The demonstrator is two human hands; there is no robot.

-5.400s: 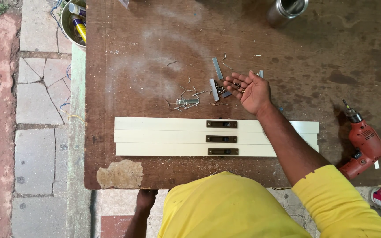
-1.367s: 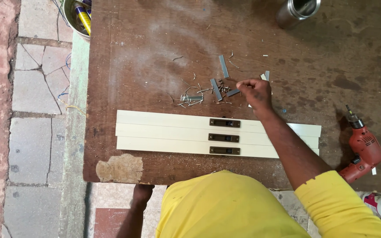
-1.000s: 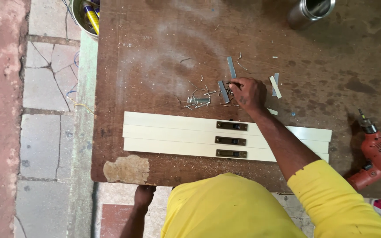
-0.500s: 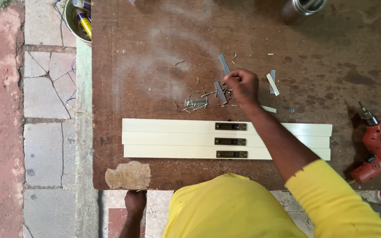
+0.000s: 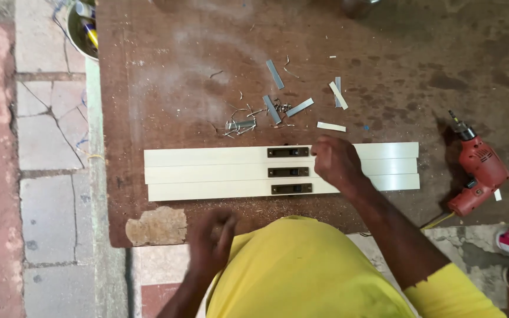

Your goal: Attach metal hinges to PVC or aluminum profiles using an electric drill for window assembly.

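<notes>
Presently, our left hand point(image 5: 210, 241) hangs blurred at the near table point(image 5: 148, 76) edge, fingers loosely curled, touching nothing we can make out; whether it holds anything we cannot tell. Beyond it lie three cream strips point(image 5: 207, 174) side by side, each carrying a dark plate point(image 5: 288, 152). Our right hand point(image 5: 336, 162) rests knuckles-up on those strips, just right of the plates, fingers bent under; its grip is hidden. Past this hand, metal offcuts point(image 5: 275, 109) and shavings lie scattered. Well to its right lies a red drill point(image 5: 477, 171).
</notes>
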